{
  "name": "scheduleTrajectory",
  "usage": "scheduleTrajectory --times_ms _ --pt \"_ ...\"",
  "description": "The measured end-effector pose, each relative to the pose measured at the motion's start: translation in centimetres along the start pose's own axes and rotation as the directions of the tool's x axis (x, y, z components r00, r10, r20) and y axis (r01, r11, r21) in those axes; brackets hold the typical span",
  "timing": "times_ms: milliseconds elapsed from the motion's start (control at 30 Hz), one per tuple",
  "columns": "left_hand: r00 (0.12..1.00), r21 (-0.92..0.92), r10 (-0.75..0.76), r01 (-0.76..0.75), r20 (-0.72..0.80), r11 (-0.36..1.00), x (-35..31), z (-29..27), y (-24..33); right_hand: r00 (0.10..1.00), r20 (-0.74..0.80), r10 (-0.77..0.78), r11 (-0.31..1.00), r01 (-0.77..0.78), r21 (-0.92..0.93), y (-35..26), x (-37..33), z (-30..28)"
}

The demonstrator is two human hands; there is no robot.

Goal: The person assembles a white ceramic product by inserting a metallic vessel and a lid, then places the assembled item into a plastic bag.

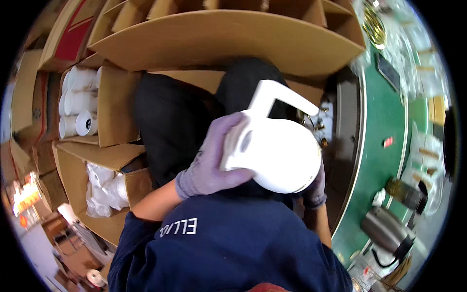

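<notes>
I hold a white plastic kettle body [275,146] with a curved handle in front of my chest, over my lap. My left hand [214,160], in a purple-grey glove, grips its left side near the handle base. My right hand [316,187], also gloved, supports it from the lower right and is mostly hidden behind the kettle. Dark trousers and a blue shirt fill the view beneath.
A large cardboard box [219,39] with dividers stands ahead. At the left an open box [114,104] holds white cylinders, and another box [80,170] holds bagged white parts. A green work table [384,121] at the right carries a steel kettle [386,231] and clear bags.
</notes>
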State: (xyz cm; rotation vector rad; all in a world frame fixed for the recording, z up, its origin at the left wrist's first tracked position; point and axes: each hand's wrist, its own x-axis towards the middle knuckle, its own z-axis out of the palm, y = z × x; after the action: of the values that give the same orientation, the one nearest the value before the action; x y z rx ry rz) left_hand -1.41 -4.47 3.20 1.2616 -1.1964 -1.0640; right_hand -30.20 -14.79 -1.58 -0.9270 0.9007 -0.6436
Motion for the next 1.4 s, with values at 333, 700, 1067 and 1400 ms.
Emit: scheduleTrajectory --times_ms 333,700,1067,1400 --pt "0.932 0.21 0.363 -0.357 0.012 0.91 4.2 0.5 4.8 0.993 -0.119 -0.012 0.999 0.018 0.051 -4.3 1.7 5.1" --pt "0.96 0.167 -0.263 0.245 0.098 0.955 -1.8 -4.7 -1.4 0.964 0.238 -0.119 0.569 0.262 -0.779 -10.6 4.0 3.2" --pt "0.804 0.815 0.133 0.575 -0.579 0.073 -3.7 -33.7 1.1 0.843 0.527 0.111 0.07 0.522 -0.85 -12.9 13.2 15.7" --pt "0.565 0.603 -0.668 0.768 -0.484 0.213 -8.7 -45.6 -10.2 0.924 0.014 -0.382 0.14 0.073 -0.987 -8.4 14.7 6.9"
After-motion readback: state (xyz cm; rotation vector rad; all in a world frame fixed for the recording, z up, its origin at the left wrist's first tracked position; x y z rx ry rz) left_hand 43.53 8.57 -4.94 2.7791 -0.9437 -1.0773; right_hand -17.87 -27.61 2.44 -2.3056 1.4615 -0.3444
